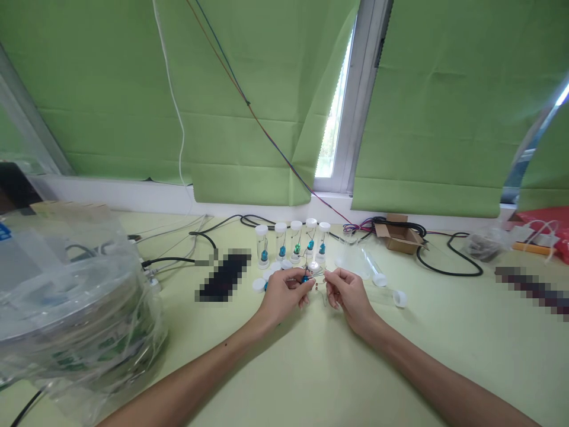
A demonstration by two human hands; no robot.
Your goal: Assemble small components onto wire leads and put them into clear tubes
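Note:
Near the middle of the table, my left hand point(285, 290) is closed in a pinch on a small blue piece point(304, 279) with thin dark wires sticking up from it. Close on its right, my right hand point(347, 292) pinches the end of a thin wire point(326, 272); its other fingers are curled. Fine wires show between the two hands, but where they join is too small to make out. Just behind stand several clear tubes point(281, 239) with white caps, holding blue or green pieces with wires. Loose white caps point(259, 285) lie by my left hand.
Clear tubes with white ends point(400, 298) lie right of my hands. A large plastic-wrapped reel point(80, 320) fills the left side. Black cables point(471, 273) and a small open cardboard box point(398, 237) are at the back, below green blinds point(249, 148).

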